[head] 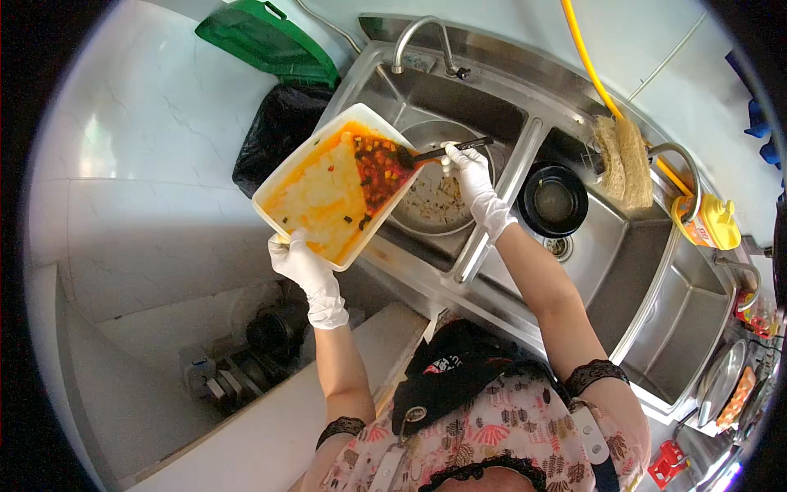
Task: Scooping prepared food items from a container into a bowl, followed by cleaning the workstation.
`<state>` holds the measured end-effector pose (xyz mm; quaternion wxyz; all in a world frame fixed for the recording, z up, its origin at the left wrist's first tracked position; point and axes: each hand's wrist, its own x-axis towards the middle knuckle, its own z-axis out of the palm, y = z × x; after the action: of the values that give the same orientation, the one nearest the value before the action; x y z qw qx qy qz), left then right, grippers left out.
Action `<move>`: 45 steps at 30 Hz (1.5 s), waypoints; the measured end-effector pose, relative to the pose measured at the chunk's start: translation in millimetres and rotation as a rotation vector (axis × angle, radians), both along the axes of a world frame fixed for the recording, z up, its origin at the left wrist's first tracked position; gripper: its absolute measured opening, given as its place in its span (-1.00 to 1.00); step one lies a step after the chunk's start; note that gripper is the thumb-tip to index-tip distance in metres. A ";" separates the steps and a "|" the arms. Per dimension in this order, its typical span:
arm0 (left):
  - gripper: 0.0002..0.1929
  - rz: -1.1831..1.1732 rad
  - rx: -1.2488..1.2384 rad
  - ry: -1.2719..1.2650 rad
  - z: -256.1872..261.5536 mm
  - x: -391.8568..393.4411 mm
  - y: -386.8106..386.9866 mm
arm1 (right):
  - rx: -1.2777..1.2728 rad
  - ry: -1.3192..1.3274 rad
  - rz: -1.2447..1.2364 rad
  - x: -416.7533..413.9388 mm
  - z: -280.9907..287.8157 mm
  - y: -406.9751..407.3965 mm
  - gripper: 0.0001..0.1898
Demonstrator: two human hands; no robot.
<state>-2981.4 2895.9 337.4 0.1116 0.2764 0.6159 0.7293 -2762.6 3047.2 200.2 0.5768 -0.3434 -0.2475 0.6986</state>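
Note:
Gloved in white, my left hand (pixel 304 264) grips the near edge of a white rectangular tray (pixel 307 197). Orange sauce smears its inside, and a red chunky sauce with diced vegetables (pixel 380 175) is gathered toward the right corner. The tray looks tilted that way, over the left sink basin's edge. My right hand (pixel 472 181), also gloved, holds a black spoon-like utensil (pixel 444 149) by its handle; its head touches the sauce. Beneath, inside the left basin, sits a round metal pan or strainer (pixel 452 128) with food scraps (pixel 433 197), partly hidden by the tray and hand.
A curved faucet (pixel 424 24) rises behind the left basin. Beyond the steel divider (pixel 501 197), a black bowl (pixel 553 200) stands near a drain (pixel 558 247). Loofah pads (pixel 624 160) and a yellow jug (pixel 707 221) line the back right. A black-bagged bin (pixel 276 132) with a raised green lid (pixel 270 43) stands left.

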 end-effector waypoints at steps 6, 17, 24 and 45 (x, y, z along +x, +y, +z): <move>-0.87 -0.020 0.009 0.013 -3.5 -0.7 3.4 | 0.013 -0.003 0.005 1.0 -4.1 3.6 -0.81; -0.84 0.015 0.027 0.001 -0.8 6.3 10.4 | -0.007 0.014 -0.004 1.5 -14.3 7.2 -0.80; -0.84 0.029 0.009 0.046 -1.3 6.9 12.9 | -0.034 0.030 0.000 -1.4 -17.4 5.2 -0.81; -0.85 0.005 -0.007 0.107 2.8 9.3 16.6 | -0.082 0.065 -0.038 -7.3 -19.8 -1.2 -0.84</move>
<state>-2972.1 2912.5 340.2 0.0776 0.3131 0.6243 0.7115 -2769.9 3046.0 180.3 0.5832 -0.3488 -0.1932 0.7077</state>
